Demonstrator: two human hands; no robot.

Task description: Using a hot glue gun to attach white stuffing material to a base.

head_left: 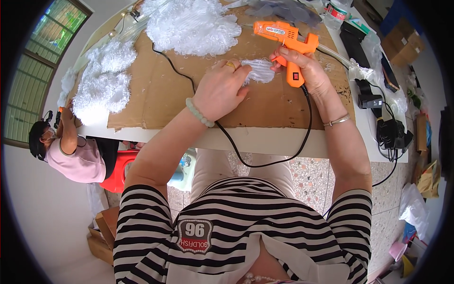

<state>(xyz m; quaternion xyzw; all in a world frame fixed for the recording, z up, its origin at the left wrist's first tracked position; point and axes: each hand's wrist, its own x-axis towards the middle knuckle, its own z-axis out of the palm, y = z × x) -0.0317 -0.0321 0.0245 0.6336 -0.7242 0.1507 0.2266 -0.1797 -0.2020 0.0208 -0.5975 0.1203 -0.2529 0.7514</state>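
One white pleated piece (261,71): small, covered in fine parallel ridges, with frayed, stringy edges; it lies over the middle of the cardboard sheet (158,102), between the two hands, its left end partly covered.
Left hand (223,85): over the middle of the cardboard sheet, fingers bent, fingertips at the left end of the piece; whether they pinch it or only press it cannot be told. A gold-coloured ring and a pale bead bracelet (198,112) are worn.
Right hand (305,64): over the right part of the cardboard sheet, closed around the handle of the glue gun (279,32), thumb across its upper part; the remaining fingers are partly hidden. A silver-coloured bangle (336,120) is on the wrist.
Glue gun: orange, with a red switch on the handle; front end directed left across the cardboard sheet.
Cord (265,165): black, leaving the handle base, looping past the near edge of the cardboard sheet and toward the left wrist.
White heaps: one large, shaggy heap (191,28) at the far edge of the cardboard sheet; another heap (106,85) at its left edge.
Grey sheer pile (288,13): at the far right of the cardboard sheet.
Co-worker (78,158): in pink, left of the cardboard sheet.
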